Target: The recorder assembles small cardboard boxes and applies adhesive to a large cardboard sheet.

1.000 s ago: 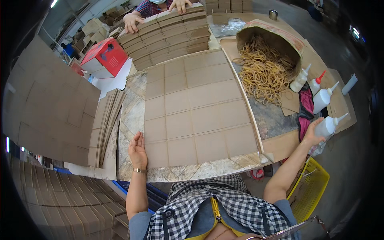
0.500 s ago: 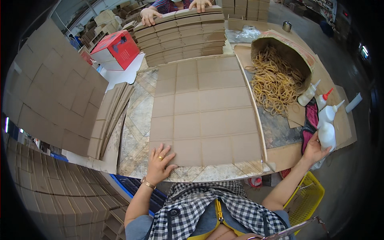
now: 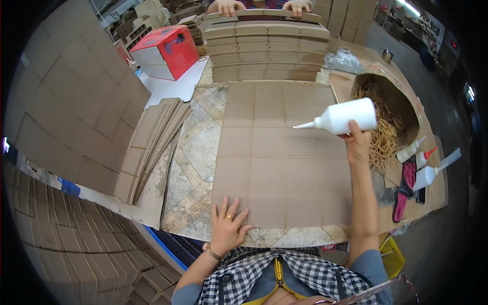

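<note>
The right hand is clamped around a white bottle, its fingers mostly hidden behind it; the bottle hangs over a cardboard sheet and hides some rubber bands. The left hand lies spread on the sheet's near-left corner. The tabletop is mottled, stained. The top edge crops a co-worker; the yellow basket is mostly hidden.

No wording, number or sign can be read. The red and white box at the back left bears a dark printed patch and faint marks on its red side, too small to make out.
</note>
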{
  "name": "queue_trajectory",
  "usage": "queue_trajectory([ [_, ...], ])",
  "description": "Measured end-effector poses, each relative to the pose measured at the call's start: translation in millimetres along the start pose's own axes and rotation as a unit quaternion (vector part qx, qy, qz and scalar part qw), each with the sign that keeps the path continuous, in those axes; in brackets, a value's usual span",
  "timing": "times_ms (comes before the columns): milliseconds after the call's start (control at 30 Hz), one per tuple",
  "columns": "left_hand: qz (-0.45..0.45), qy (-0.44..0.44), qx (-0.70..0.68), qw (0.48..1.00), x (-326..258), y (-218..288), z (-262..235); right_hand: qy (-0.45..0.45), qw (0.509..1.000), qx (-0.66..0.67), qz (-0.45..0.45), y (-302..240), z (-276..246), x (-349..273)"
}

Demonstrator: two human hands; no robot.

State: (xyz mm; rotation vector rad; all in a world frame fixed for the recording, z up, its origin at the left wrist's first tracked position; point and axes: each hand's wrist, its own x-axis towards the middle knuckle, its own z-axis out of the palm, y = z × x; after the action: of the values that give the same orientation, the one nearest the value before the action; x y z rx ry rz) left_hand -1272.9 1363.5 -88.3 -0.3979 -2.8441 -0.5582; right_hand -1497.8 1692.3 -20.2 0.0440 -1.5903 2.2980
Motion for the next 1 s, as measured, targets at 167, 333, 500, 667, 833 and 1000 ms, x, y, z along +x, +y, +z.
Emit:
queue_trajectory([
  [167, -0.040, 0.014, 0.000, 0.999, -7, -3, 5, -0.071, 0.995, -0.062, -0.035, 63, 84, 72],
  [333, -0.053, 0.007, -0.018, 0.998, -6, -9, 4, -0.080, 0.993, -0.041, -0.080, 119, 160, 129],
  [500, -0.073, 0.010, -0.022, 0.997, -12, -14, 14, -0.154, 0.977, -0.069, -0.132, 167, 210, 167],
  [667, -0.102, -0.011, -0.026, 0.994, -13, -13, 13, -0.182, 0.975, -0.048, -0.121, 190, 241, 175],
  [833, -0.106, -0.010, -0.027, 0.994, -10, -13, 11, -0.192, 0.969, -0.086, -0.133, 203, 252, 183],
  [1000, -0.106, -0.008, -0.023, 0.994, -11, -14, 13, -0.196, 0.968, -0.088, -0.133, 207, 252, 186],
])
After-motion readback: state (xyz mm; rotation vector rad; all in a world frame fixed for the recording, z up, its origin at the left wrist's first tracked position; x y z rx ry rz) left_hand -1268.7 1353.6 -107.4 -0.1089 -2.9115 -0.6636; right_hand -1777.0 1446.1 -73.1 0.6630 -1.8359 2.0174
